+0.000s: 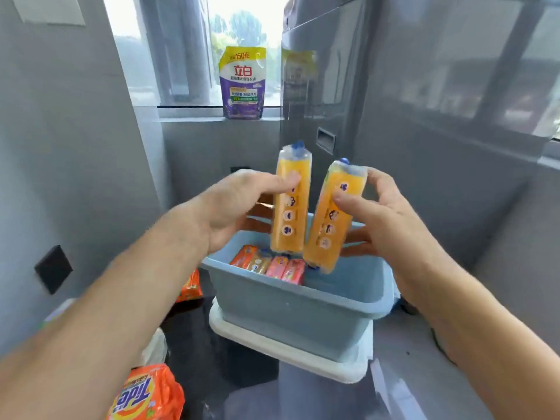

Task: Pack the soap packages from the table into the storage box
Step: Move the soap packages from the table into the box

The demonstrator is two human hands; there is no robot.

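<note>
Left grip: the left hand (239, 207) is closed around a yellow soap package (290, 204), thumb pressed on the printed front face near the upper part, fingers wrapped behind and mostly hidden.

Left package: upright, a long clear-wrapped stack with a blue tip at the top; its lower end hangs just above the open storage box (300, 301).

Right grip: the right hand (378, 225) is closed around a second yellow soap package (330, 219), thumb on the front face, fingertips curled over the far upper edge, lower fingers behind it.

Right package: tilted, top leaning toward the right hand, bottom end pointing down and inward; its lower end overlaps the box opening. Its bottom comes close beside the bottom of the left package; whether the two touch cannot be told.

Below both grips: the blue storage box, open, resting on a white lid (291, 350) on the dark counter (248, 398).

Inside the box, under the left grip: several orange and pink soap bars (269, 263) lying side by side along the left part of the floor.

Below and left of the left grip: an orange packet (189, 286) on the counter just beside the box.

Under the left forearm: an orange Tide bag (145, 395) at the near edge.

Beyond both grips: a purple detergent pouch (242, 83) standing on the window sill.
</note>
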